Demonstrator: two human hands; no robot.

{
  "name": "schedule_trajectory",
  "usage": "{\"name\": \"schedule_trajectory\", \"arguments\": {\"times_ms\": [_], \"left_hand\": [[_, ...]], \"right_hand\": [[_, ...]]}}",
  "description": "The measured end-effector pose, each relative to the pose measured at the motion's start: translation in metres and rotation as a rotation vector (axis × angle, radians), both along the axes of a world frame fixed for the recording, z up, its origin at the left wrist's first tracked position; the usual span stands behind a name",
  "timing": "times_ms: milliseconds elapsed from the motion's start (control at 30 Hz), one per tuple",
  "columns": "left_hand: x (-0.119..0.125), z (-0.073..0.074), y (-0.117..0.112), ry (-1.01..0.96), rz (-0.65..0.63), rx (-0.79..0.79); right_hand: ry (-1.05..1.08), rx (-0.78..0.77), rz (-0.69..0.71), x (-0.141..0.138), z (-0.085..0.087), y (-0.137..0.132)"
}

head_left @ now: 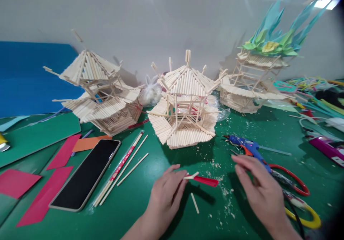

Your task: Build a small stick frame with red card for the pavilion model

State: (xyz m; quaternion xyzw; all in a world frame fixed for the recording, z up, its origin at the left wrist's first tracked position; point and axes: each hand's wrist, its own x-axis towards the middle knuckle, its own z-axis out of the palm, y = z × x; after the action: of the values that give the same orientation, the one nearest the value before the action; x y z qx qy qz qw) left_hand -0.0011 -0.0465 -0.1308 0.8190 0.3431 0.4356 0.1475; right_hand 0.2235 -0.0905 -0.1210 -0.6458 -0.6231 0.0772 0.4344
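Note:
My left hand (pixel 168 193) is closed, pinching a short wooden stick (pixel 191 177) at its fingertips. Along with the stick, a folded red paper strip (pixel 206 181) juts out to the right, above the table. My right hand (pixel 259 193) hovers at the right with thumb and fingers apart and nothing visible in it. Just beyond it lie a blue glue gun (pixel 248 146) and red-handled scissors (pixel 301 182), partly hidden by the hand. A short cut stick (pixel 195 203) lies on the green table between my hands. In front stands a small stick pavilion (pixel 185 114).
More stick pavilions stand at the left (pixel 107 103) and right (pixel 242 85), the latter topped with blue-green paper leaves (pixel 276 35). A phone (pixel 86 175), red paper pieces (pixel 45 193) and a bag of chopsticks (pixel 120 164) lie left. Yellow-handled scissors (pixel 306 215) are near right.

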Motion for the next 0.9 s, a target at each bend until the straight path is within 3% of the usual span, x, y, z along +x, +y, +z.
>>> {"name": "schedule_trajectory", "arguments": {"times_ms": [100, 167, 367, 600, 700, 900], "left_hand": [[-0.001, -0.001, 0.0, 0.018, -0.006, 0.036], [-0.001, -0.002, 0.001, 0.03, -0.001, 0.041], [0.0, -0.002, 0.002, 0.035, 0.014, 0.036], [-0.001, -0.003, 0.0, 0.045, 0.021, 0.056], [-0.001, -0.002, -0.001, 0.037, 0.028, 0.031], [0.001, 0.002, 0.001, 0.005, 0.021, 0.004]], "right_hand": [[-0.161, -0.073, -0.248, 0.043, -0.002, 0.002], [-0.249, -0.21, -0.324, 0.068, -0.007, 0.002], [-0.377, -0.452, -0.34, 0.096, -0.02, 0.006], [-0.237, -0.589, -0.372, 0.105, -0.01, 0.022], [-0.098, -0.558, -0.34, 0.105, -0.002, 0.015], [0.774, -0.468, -0.097, 0.079, 0.008, -0.018]]}}
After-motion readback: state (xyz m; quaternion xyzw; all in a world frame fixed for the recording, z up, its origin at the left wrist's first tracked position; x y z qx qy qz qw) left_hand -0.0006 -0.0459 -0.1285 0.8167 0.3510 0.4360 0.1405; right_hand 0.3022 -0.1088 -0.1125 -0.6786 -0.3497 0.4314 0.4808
